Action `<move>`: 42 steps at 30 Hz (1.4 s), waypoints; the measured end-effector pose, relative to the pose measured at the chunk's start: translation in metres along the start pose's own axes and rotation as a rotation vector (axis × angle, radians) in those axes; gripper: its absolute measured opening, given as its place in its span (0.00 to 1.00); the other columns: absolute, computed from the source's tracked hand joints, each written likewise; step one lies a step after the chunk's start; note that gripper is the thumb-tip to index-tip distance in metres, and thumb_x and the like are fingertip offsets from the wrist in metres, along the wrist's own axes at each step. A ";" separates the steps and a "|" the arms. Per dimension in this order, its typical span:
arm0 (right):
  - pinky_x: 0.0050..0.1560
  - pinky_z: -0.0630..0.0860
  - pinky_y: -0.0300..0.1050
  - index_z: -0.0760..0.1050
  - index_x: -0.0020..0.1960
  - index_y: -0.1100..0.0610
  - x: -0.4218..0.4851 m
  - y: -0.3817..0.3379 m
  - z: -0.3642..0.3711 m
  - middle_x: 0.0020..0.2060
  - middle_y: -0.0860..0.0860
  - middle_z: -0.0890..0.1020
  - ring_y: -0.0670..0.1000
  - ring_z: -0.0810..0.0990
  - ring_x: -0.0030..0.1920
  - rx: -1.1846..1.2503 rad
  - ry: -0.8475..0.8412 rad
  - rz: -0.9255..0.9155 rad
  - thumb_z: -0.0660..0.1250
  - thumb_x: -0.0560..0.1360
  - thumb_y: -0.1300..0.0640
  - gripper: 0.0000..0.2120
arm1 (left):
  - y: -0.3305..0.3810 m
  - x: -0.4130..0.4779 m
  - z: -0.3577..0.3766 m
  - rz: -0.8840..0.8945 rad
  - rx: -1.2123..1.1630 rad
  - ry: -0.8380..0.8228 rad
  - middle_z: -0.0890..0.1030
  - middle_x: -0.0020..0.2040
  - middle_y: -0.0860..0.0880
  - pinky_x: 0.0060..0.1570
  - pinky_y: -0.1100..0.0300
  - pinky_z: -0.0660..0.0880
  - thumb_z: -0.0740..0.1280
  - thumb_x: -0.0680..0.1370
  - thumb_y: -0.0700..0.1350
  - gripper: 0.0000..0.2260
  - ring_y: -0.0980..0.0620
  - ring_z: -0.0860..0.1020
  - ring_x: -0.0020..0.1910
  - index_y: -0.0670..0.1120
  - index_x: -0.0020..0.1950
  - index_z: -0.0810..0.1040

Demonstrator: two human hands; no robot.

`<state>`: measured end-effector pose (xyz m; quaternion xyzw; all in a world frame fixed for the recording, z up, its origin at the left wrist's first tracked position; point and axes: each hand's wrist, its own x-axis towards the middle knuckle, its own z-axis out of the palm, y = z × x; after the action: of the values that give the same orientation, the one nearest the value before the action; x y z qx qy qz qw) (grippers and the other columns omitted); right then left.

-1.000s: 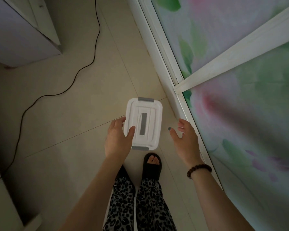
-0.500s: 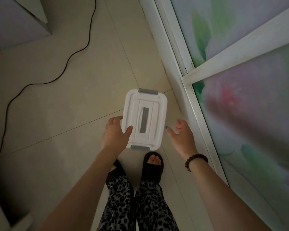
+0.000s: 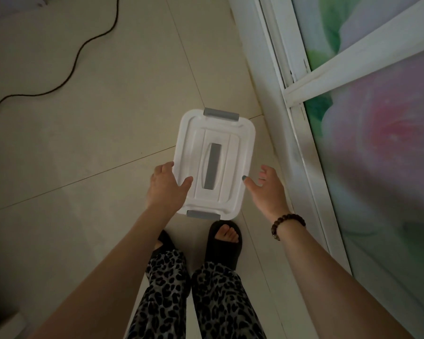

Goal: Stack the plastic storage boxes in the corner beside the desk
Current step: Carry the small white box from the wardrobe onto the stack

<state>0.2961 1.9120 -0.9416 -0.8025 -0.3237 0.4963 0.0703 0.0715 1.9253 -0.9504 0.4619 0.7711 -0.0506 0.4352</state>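
A white plastic storage box with a grey lid handle and grey end clips is seen from above, in front of my feet. My left hand grips its left edge, thumb on the lid and fingers round the side. My right hand hovers just off the box's right edge, fingers spread and relaxed, holding nothing. Whether the box rests on the tiled floor or is lifted I cannot tell.
A sliding door with a white frame and flowered glass runs along the right. A black cable snakes over the floor at the upper left. My sandalled feet stand just behind the box. Pale furniture shows at the lower-left corner.
The view has shifted so the box sits closer and larger in front of me. My left hand keeps its hold; my right hand has drawn nearer to the box's right edge.
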 end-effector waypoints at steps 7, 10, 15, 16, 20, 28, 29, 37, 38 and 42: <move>0.64 0.69 0.46 0.57 0.76 0.56 0.032 0.021 0.019 0.72 0.54 0.68 0.53 0.70 0.69 0.015 -0.051 0.033 0.68 0.76 0.47 0.35 | -0.009 0.026 0.024 -0.047 -0.035 -0.007 0.68 0.69 0.45 0.62 0.45 0.70 0.67 0.75 0.55 0.31 0.43 0.69 0.66 0.44 0.73 0.62; 0.57 0.72 0.42 0.60 0.74 0.56 0.043 0.023 0.026 0.65 0.51 0.73 0.52 0.74 0.64 0.054 -0.077 0.029 0.69 0.75 0.48 0.33 | -0.009 0.038 0.032 -0.049 -0.027 -0.020 0.69 0.67 0.43 0.61 0.45 0.70 0.68 0.74 0.56 0.33 0.42 0.70 0.66 0.42 0.72 0.61; 0.40 0.73 0.34 0.69 0.61 0.54 0.052 0.020 0.037 0.49 0.45 0.79 0.46 0.80 0.49 0.058 -0.085 -0.016 0.71 0.74 0.51 0.19 | -0.007 0.050 0.034 -0.065 -0.086 -0.047 0.72 0.64 0.43 0.59 0.44 0.73 0.72 0.71 0.57 0.34 0.42 0.73 0.62 0.41 0.69 0.64; 0.40 0.73 0.35 0.70 0.61 0.56 0.053 0.018 0.037 0.49 0.47 0.79 0.47 0.80 0.48 0.045 -0.079 -0.019 0.71 0.74 0.51 0.20 | -0.007 0.052 0.033 -0.074 -0.093 -0.046 0.73 0.63 0.43 0.58 0.44 0.73 0.72 0.70 0.57 0.34 0.42 0.73 0.61 0.41 0.68 0.65; 0.37 0.74 0.35 0.73 0.55 0.56 0.052 0.014 0.030 0.46 0.47 0.80 0.46 0.80 0.44 0.015 -0.062 -0.023 0.73 0.72 0.51 0.16 | -0.005 0.047 0.028 -0.096 -0.098 -0.036 0.73 0.61 0.44 0.56 0.45 0.74 0.74 0.68 0.57 0.34 0.43 0.74 0.59 0.40 0.65 0.66; 0.35 0.70 0.32 0.71 0.51 0.51 0.004 -0.014 0.000 0.44 0.44 0.79 0.40 0.78 0.41 0.041 -0.026 -0.047 0.73 0.72 0.51 0.14 | 0.019 -0.001 -0.014 -0.065 -0.101 0.000 0.74 0.60 0.44 0.55 0.47 0.74 0.74 0.69 0.57 0.33 0.43 0.75 0.58 0.40 0.64 0.66; 0.35 0.71 0.33 0.71 0.52 0.52 -0.004 -0.019 -0.006 0.44 0.45 0.80 0.41 0.79 0.41 0.042 -0.023 -0.050 0.73 0.72 0.51 0.14 | 0.023 -0.009 -0.022 -0.066 -0.101 0.002 0.74 0.60 0.44 0.55 0.47 0.74 0.73 0.69 0.57 0.32 0.44 0.75 0.58 0.40 0.64 0.66; 0.38 0.75 0.36 0.74 0.57 0.56 -0.082 -0.070 -0.056 0.50 0.50 0.81 0.46 0.81 0.45 0.028 -0.023 -0.086 0.72 0.72 0.49 0.17 | 0.053 -0.085 -0.092 -0.059 -0.118 0.025 0.74 0.60 0.45 0.55 0.48 0.75 0.73 0.69 0.58 0.32 0.44 0.75 0.58 0.41 0.64 0.66; 0.38 0.76 0.36 0.75 0.56 0.55 -0.092 -0.077 -0.062 0.49 0.50 0.81 0.46 0.81 0.44 0.026 -0.022 -0.097 0.72 0.72 0.49 0.17 | 0.056 -0.095 -0.100 -0.058 -0.127 0.030 0.74 0.59 0.45 0.54 0.48 0.75 0.74 0.68 0.58 0.33 0.44 0.75 0.57 0.41 0.64 0.67; 0.42 0.79 0.41 0.74 0.54 0.53 -0.139 -0.105 -0.086 0.49 0.50 0.80 0.48 0.81 0.44 0.007 -0.003 -0.120 0.72 0.71 0.47 0.16 | 0.066 -0.138 -0.141 -0.083 -0.172 0.044 0.74 0.59 0.46 0.50 0.53 0.73 0.74 0.67 0.59 0.34 0.46 0.75 0.56 0.41 0.64 0.67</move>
<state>0.2792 1.9301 -0.7487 -0.7806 -0.3695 0.4937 0.1021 0.0605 1.9385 -0.7435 0.3915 0.8005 0.0080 0.4538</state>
